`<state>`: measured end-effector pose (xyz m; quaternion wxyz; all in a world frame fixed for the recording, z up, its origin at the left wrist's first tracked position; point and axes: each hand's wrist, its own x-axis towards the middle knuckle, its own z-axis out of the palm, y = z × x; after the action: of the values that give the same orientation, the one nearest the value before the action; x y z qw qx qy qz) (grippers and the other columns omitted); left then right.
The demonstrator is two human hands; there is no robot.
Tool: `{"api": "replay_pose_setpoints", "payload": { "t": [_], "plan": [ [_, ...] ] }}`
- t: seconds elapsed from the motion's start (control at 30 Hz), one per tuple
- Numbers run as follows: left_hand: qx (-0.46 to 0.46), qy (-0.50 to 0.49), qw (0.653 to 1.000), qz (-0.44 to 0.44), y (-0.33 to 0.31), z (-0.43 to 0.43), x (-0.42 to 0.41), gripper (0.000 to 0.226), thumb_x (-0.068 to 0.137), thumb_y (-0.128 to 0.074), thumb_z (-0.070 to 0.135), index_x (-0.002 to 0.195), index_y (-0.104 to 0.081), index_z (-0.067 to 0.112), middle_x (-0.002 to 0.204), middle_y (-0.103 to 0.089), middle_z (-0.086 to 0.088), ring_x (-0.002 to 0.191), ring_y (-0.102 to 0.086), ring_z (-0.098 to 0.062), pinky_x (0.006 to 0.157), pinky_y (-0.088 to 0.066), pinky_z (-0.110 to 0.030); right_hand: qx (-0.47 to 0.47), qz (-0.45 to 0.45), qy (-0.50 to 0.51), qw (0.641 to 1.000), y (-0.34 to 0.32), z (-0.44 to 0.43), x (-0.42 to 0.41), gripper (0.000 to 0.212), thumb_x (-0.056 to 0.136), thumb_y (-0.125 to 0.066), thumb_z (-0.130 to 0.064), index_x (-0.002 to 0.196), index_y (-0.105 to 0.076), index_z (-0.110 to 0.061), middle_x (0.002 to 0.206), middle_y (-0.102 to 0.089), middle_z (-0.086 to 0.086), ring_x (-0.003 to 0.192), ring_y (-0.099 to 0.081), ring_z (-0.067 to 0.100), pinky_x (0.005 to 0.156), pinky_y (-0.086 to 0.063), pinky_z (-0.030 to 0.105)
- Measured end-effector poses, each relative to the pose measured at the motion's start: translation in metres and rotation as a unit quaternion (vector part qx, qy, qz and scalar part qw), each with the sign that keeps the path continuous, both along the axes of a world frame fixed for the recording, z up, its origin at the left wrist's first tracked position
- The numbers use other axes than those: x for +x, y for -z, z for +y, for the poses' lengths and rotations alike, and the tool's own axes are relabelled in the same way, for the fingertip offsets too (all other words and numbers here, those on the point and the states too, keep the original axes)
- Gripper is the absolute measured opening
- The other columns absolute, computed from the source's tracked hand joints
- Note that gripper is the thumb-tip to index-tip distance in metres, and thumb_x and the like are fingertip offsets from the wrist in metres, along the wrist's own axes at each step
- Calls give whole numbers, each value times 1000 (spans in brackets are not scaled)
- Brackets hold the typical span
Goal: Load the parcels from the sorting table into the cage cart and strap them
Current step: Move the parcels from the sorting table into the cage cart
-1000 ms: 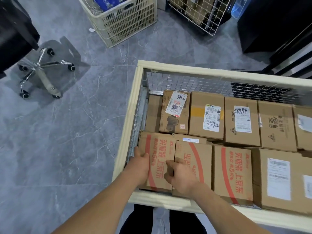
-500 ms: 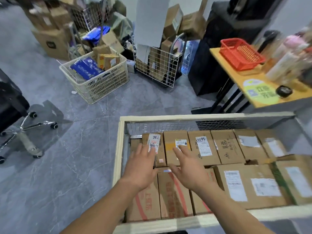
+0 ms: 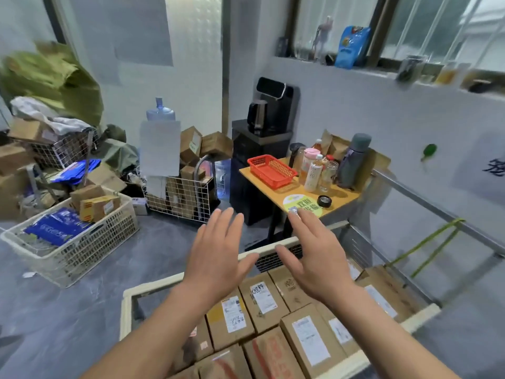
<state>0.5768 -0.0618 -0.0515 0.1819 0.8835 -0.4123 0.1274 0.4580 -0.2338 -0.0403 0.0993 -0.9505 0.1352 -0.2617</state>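
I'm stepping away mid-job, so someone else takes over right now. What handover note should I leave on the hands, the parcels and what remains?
Left hand: open, fingers spread, holding nothing, above the cage cart.
Right hand: open and empty, beside the left.
Parcels: cardboard boxes packed side by side in the cart, labels up.
Green strap: hangs by the rail on the cart's right side, not across the parcels.
Done: a layer of parcels is loaded.
Left: fetch any parcels not yet loaded, then strap the load.
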Motion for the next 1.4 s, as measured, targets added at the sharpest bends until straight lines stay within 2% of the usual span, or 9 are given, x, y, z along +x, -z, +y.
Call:
{"api": "replay_pose_setpoints", "payload": {
  "t": [0.17, 0.37, 0.53, 0.7, 0.83, 1.07, 1.13, 1.27, 1.4],
  "plan": [
    [-52, 40, 996, -58, -55, -60, -49, 83, 84, -65, 56, 147, -40, 9, 153, -39, -12, 144, -32, -32, 112, -37, -51, -43, -52, 52, 996, -51, -45, -68, 70, 90, -48, -57, 144, -50, -12, 150, -48, 11, 140, -42, 28, 110, -38, 42],
    [-105, 94, 983, -117, -111, -134, -136, 80, 83, -57, 59, 145, -43, 10, 150, -42, -12, 142, -35, -33, 111, -36, -49, -79, -95, 115, 986, -102, -103, -171, 72, 91, -45, -59, 143, -51, -10, 149, -48, 13, 140, -42, 30, 110, -40, 46],
    [-144, 156, 968, -137, -147, -194, -207, 78, 82, -66, 54, 142, -46, 8, 145, -46, -14, 137, -41, -36, 106, -44, -52, -112, -119, 171, 972, -129, -146, -258, 72, 90, -46, -57, 143, -51, -10, 149, -48, 13, 140, -43, 30, 110, -39, 46],
    [-179, 214, 949, -145, -173, -245, -268, 78, 84, -44, 62, 139, -51, 7, 144, -49, -16, 135, -45, -38, 104, -45, -53, -148, -145, 249, 946, -146, -175, -333, 71, 88, -48, -57, 141, -53, -11, 147, -51, 14, 137, -47, 32, 106, -42, 50],
    [-194, 266, 933, -148, -185, -279, -309, 79, 85, -43, 63, 140, -49, 7, 145, -48, -16, 136, -43, -37, 105, -43, -51, -172, -151, 312, 922, -154, -188, -387, 71, 87, -48, -56, 140, -55, -9, 144, -53, 16, 134, -51, 34, 103, -44, 50],
    [-221, 361, 896, -135, -193, -335, -359, 77, 82, -69, 51, 141, -47, 7, 146, -46, -17, 138, -41, -38, 106, -41, -52, -203, -137, 424, 872, -163, -198, -455, 71, 87, -47, -58, 138, -56, -9, 144, -54, 15, 134, -50, 32, 104, -45, 50],
    [-227, 389, 884, -125, -192, -354, -371, 76, 83, -66, 52, 141, -48, 6, 146, -47, -18, 137, -42, -39, 106, -41, -51, -209, -134, 449, 859, -164, -201, -467, 71, 87, -48, -57, 138, -56, -8, 143, -54, 16, 134, -50, 33, 104, -46, 51],
    [-238, 448, 855, -106, -182, -389, -390, 75, 86, -47, 59, 137, -49, 5, 143, -49, -19, 135, -44, -40, 106, -43, -51, -204, -123, 496, 835, -164, -209, -484, 71, 87, -48, -56, 139, -56, -8, 145, -53, 17, 135, -49, 33, 106, -44, 50],
    [-229, 493, 835, -90, -167, -422, -402, 77, 85, -42, 61, 137, -50, 4, 143, -49, -19, 135, -44, -40, 106, -43, -53, -188, -107, 540, 813, -153, -220, -500, 72, 87, -48, -56, 140, -55, -8, 146, -51, 18, 136, -47, 34, 108, -44, 51]
  ]
}}
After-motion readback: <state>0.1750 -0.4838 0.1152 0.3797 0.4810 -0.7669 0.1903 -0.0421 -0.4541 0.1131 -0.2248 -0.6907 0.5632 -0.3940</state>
